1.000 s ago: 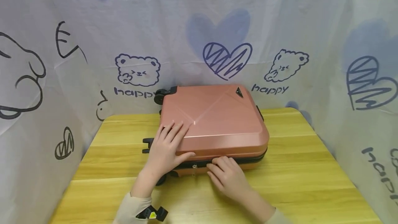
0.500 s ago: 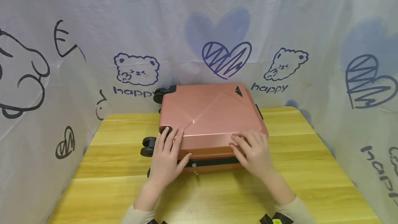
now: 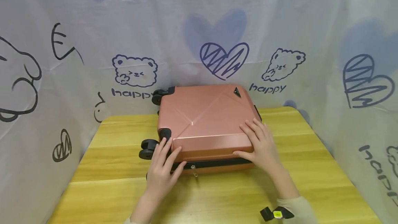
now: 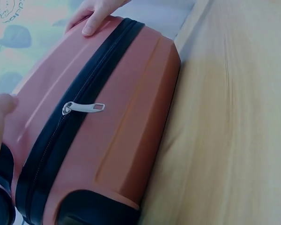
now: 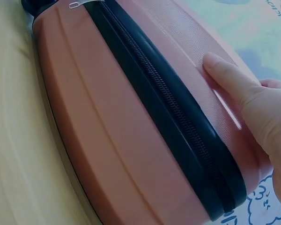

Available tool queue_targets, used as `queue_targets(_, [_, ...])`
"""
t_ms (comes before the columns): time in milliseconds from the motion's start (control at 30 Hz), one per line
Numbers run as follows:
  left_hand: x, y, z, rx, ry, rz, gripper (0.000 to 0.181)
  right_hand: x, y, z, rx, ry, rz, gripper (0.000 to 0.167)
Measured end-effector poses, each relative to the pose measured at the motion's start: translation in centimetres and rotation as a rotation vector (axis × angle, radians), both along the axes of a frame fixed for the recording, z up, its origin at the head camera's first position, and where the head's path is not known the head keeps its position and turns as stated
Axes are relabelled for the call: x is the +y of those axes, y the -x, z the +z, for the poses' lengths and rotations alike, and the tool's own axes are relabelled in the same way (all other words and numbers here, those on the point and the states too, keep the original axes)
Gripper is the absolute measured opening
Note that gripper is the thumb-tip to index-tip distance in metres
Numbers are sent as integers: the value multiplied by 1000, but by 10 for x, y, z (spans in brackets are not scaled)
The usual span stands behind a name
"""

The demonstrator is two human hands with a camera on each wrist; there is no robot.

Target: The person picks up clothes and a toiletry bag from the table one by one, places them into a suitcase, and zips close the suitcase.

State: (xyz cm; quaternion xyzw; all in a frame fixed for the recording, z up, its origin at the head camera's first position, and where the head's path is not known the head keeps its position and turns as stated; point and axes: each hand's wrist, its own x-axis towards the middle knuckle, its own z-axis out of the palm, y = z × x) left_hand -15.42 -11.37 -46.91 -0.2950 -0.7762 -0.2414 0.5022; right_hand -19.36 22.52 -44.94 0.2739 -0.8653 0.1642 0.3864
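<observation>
A pink hard-shell suitcase [image 3: 211, 113] lies flat on the table, its wheels to the left. My left hand [image 3: 159, 175] touches its front left corner beside a black corner guard [image 3: 165, 133], fingers extended. At the front right, my right hand [image 3: 264, 148] rests on the shell, fingers spread over the upper edge and thumb on the front side. Between the hands, a silver zipper pull [image 4: 86, 108] hangs from the black zipper band [image 5: 164, 108]. In the right wrist view the thumb lies on the pink shell above that band.
The wooden table [image 3: 311, 168] extends in front of the suitcase and to both sides. Behind it hangs a pale cloth [image 3: 174, 20] printed with hearts and bears. A black wheel [image 3: 148, 149] sticks out on the suitcase's left.
My right hand has left the zipper area and moved right to the suitcase's front right corner. The left hand has slid slightly down and toward the front left corner.
</observation>
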Motion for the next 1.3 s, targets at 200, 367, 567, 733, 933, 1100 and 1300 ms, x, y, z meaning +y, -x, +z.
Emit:
queue_targets(200, [-2, -8, 1, 150, -20, -59, 35, -5, 5, -3, 97, 43, 31, 89])
queue_targets(367, [3, -14, 0, 196, 1, -80, 35, -4, 6, -4, 110, 65, 32, 89])
queue_targets(567, [9, -16, -20, 88, 59, -53, 33, -5, 6, -2, 95, 70, 30, 90])
queue_targets(733, [15, -13, -36, -4, 138, 13, 31, -6, 5, -1, 78, 80, 32, 90])
queue_targets(933, [27, -13, -44, -4, 135, 118, 38, -4, 4, -2, 73, 96, 43, 90])
queue_targets(1100, [38, -12, -47, -8, 104, 210, 40, -2, 5, -3, 79, 102, 52, 89])
queue_targets(1300, [44, -17, -47, -65, 91, 291, 26, -3, 5, -4, 63, 106, 58, 90])
